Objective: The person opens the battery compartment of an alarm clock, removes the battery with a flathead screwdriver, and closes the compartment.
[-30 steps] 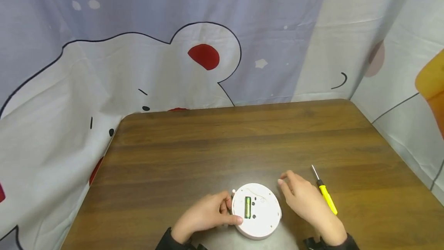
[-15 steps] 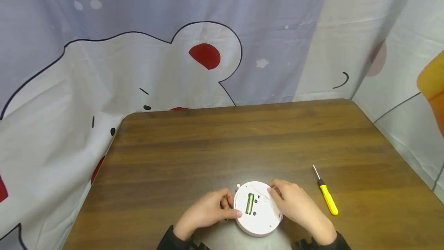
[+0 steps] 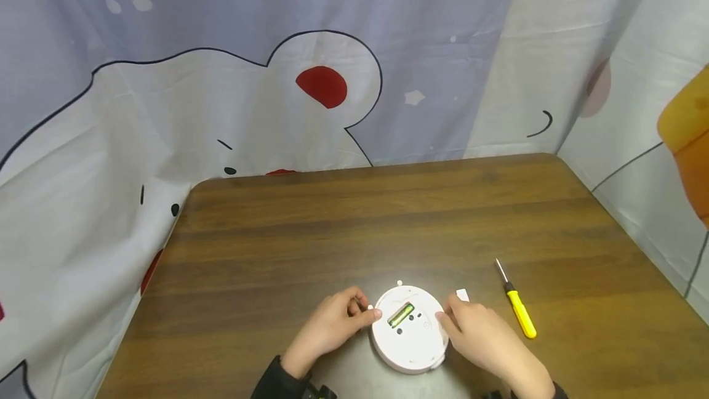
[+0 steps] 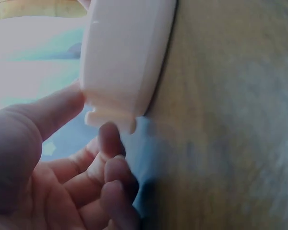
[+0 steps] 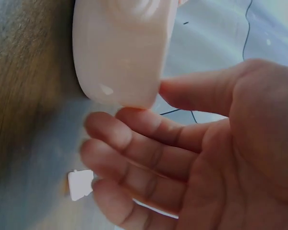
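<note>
A round white battery-powered device (image 3: 415,345) lies on the table with its back facing up. A green battery (image 3: 401,314) sits in its slot, slanted, with small dark holes beside it. My left hand (image 3: 333,327) pinches the device's left edge, thumb on the upper rim and index finger by a small protruding peg (image 4: 110,120). At the opposite edge, my right hand (image 3: 480,336) grips the side between thumb and fingers. In the right wrist view, the thumb presses the rim while the index fingertip touches the side wall (image 5: 125,57); the other fingers curl loosely below.
Just beyond the right hand lies a small white piece (image 3: 462,295), flat on the wooden table (image 3: 343,226). Farther right is a screwdriver (image 3: 519,310) with a yellow handle, its tip pointing away. A patterned curtain (image 3: 432,66) hangs behind the table.
The right hand has come in from the right and taken hold of the device's edge. The device has turned clockwise, slanting the battery. The small white piece has come into sight.
</note>
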